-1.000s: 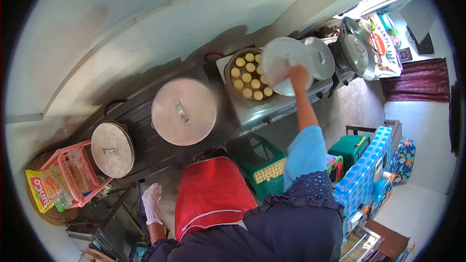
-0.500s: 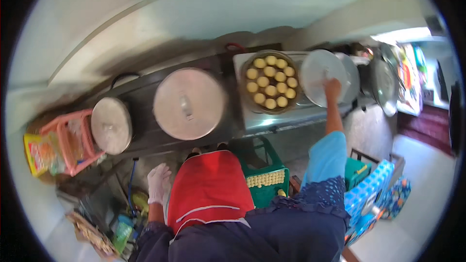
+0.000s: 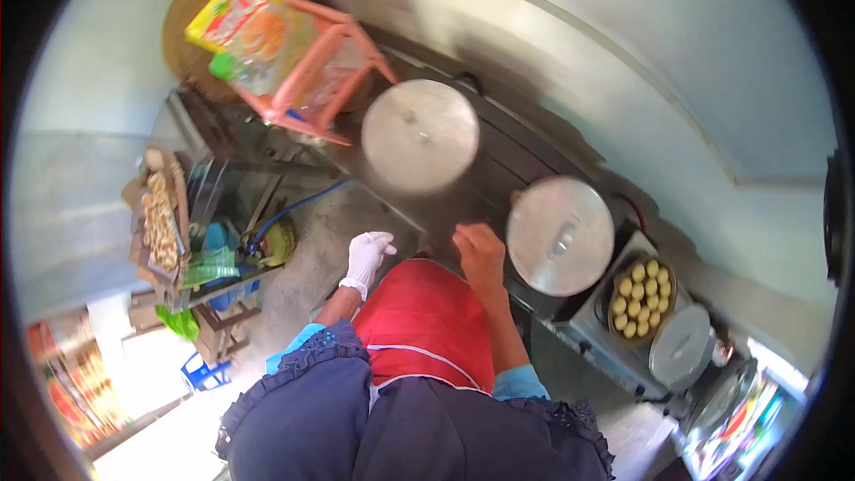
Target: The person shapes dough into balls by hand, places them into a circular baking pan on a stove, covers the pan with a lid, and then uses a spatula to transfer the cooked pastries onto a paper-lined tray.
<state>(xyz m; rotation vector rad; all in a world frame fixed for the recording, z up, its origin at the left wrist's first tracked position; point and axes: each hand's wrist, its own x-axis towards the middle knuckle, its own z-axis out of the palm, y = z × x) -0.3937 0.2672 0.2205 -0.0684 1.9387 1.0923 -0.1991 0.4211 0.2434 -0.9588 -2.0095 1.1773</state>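
My left hand (image 3: 366, 260), in a white glove, hangs in front of the counter near the red apron (image 3: 427, 316). Its fingers are loosely bent and apart, with nothing in them. Bare, my right hand (image 3: 481, 254) is just left of a large round metal lid (image 3: 559, 236); its fingers are bent, and I see nothing in them. Farther off to the left, a smaller round metal lid (image 3: 420, 135) covers another vessel. At the right, round yellowish pieces (image 3: 641, 298) sit in a dark pan (image 3: 614, 324) on a stove. A pale round lid (image 3: 681, 347) lies beside that pan.
A pink plastic rack (image 3: 303, 71) holding bags, one a yellow packet (image 3: 245, 22), stands at the counter's far left end. On the left, a tray (image 3: 160, 218) of light brown pieces rests above a blue hose (image 3: 307, 205). The wall rises behind the counter (image 3: 499, 156).
My view has swung left. My right hand has let go of the pale lid beside the pan and come back toward the apron. My gloved left hand has come forward beside the apron.
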